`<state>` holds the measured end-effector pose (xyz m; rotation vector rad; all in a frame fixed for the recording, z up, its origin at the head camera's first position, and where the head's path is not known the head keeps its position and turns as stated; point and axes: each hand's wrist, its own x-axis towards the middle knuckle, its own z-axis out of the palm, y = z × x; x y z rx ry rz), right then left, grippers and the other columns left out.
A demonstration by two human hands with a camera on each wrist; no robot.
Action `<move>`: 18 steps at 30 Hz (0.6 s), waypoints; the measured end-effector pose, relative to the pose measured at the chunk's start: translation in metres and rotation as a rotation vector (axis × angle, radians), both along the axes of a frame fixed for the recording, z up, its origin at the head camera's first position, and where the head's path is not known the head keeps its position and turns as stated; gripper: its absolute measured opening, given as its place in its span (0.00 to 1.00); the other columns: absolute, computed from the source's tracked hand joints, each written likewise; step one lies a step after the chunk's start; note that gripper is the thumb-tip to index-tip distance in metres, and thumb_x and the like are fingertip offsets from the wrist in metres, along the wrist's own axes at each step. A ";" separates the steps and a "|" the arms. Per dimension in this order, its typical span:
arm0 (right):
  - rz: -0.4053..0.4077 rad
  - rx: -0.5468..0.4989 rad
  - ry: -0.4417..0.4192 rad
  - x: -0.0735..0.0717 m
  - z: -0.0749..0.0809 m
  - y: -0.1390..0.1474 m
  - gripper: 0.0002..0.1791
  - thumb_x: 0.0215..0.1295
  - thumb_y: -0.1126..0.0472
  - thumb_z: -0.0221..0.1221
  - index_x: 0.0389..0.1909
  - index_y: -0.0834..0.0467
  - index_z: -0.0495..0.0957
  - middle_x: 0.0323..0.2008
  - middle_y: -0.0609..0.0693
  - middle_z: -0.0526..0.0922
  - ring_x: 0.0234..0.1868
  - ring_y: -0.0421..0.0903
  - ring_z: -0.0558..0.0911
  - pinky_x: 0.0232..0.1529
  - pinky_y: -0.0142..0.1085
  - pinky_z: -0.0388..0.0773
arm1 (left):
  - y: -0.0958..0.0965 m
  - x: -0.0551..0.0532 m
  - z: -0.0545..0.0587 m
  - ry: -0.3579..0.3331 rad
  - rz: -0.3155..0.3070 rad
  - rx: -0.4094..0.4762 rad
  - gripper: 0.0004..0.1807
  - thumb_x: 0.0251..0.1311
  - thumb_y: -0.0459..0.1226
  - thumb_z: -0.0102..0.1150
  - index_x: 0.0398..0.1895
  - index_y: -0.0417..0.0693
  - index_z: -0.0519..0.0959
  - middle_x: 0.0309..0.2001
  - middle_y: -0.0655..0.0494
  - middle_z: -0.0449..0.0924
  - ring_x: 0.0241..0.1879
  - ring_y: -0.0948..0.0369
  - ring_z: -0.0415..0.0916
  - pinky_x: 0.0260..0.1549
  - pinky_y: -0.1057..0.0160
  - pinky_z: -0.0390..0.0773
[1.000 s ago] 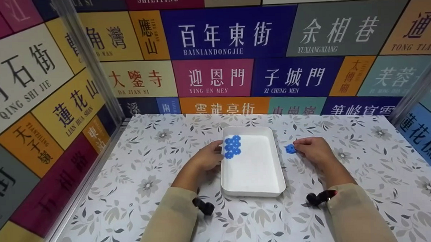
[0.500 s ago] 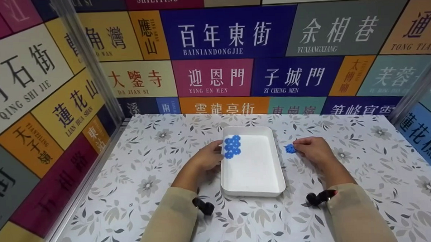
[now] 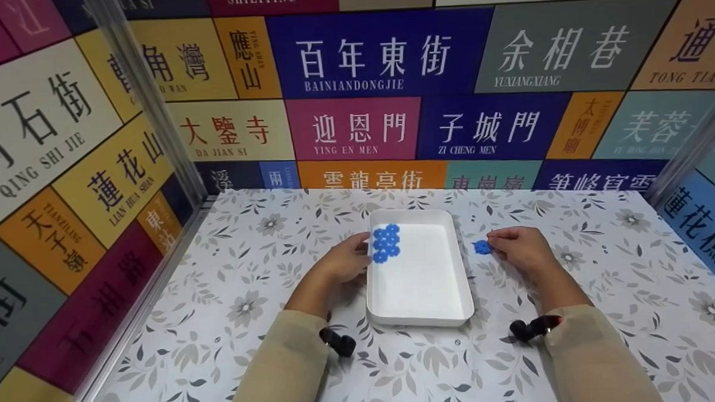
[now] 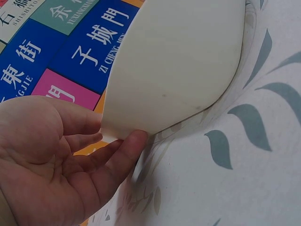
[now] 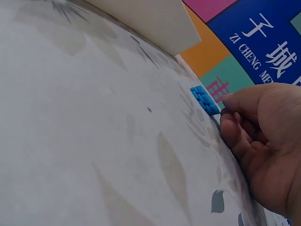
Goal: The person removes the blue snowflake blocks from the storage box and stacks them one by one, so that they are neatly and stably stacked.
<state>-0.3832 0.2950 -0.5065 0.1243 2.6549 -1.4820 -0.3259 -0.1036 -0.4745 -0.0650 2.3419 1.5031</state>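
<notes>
A shallow white tray (image 3: 422, 276) lies on the table, with a cluster of several blue flower-shaped pieces (image 3: 386, 244) in its far left part. My left hand (image 3: 345, 261) holds the tray at its left wall; in the left wrist view, the bent fingers (image 4: 134, 146) touch the wall near its rim and base. To the right of the tray, my right hand (image 3: 521, 250) pinches a small blue knobbly piece (image 3: 482, 247) between thumb and fingertips, at table level. Up close in the right wrist view, this blue piece (image 5: 204, 100) looks ridged, and its exact kind is unclear.
A floral-patterned cloth (image 3: 249, 347) covers the table. Behind it rises a wall of coloured sign panels (image 3: 382, 57), with another such wall on each side. Small black cameras (image 3: 338, 342) sit at both sleeves.
</notes>
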 end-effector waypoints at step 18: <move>0.060 -0.128 0.012 0.014 0.050 -0.064 0.25 0.74 0.45 0.66 0.62 0.58 0.85 0.52 0.52 0.89 0.43 0.44 0.85 0.53 0.39 0.88 | 0.000 -0.001 0.000 -0.038 0.017 0.007 0.36 0.77 0.37 0.55 0.85 0.62 0.60 0.82 0.51 0.66 0.74 0.50 0.71 0.71 0.47 0.75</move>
